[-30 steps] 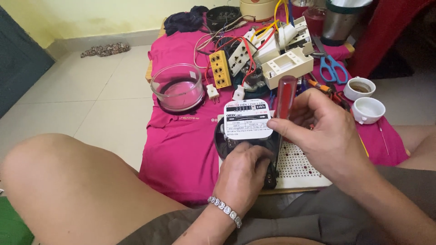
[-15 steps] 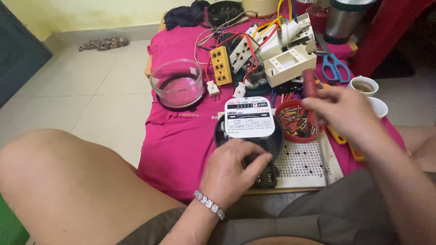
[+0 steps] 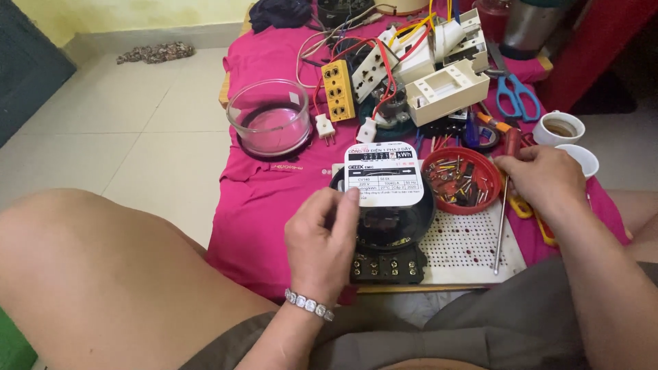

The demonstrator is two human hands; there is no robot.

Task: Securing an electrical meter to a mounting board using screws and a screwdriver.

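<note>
The meter (image 3: pixel 384 205), a round black unit with a white faceplate, lies on the pink cloth (image 3: pixel 274 185) and serves as the reference point.

Left hand (image 3: pixel 322 240): rests on the meter's near-left side. The thumb lies on the lower left corner of the faceplate; the other fingers curl loosely along the black body. The hold is light, not clenched. A bracelet (image 3: pixel 310 305) sits on the wrist.

Right hand (image 3: pixel 545 179): positioned right of the meter, past the red dish (image 3: pixel 460 179). The fingers are closed around the handle of a screwdriver (image 3: pixel 504 205). The shaft runs down over the white perforated board (image 3: pixel 473 243), which lies to the meter's lower right.

The red dish holds small screws and parts and sits just beside the meter's right edge.

Left of and beyond the meter stands a glass bowl (image 3: pixel 269 118). Beyond the meter lie a yellow socket strip (image 3: pixel 338 90) and a white housing (image 3: pixel 447 89). Two cups (image 3: pixel 558 127) stand far right, with blue scissors (image 3: pixel 510 92) beyond them.
</note>
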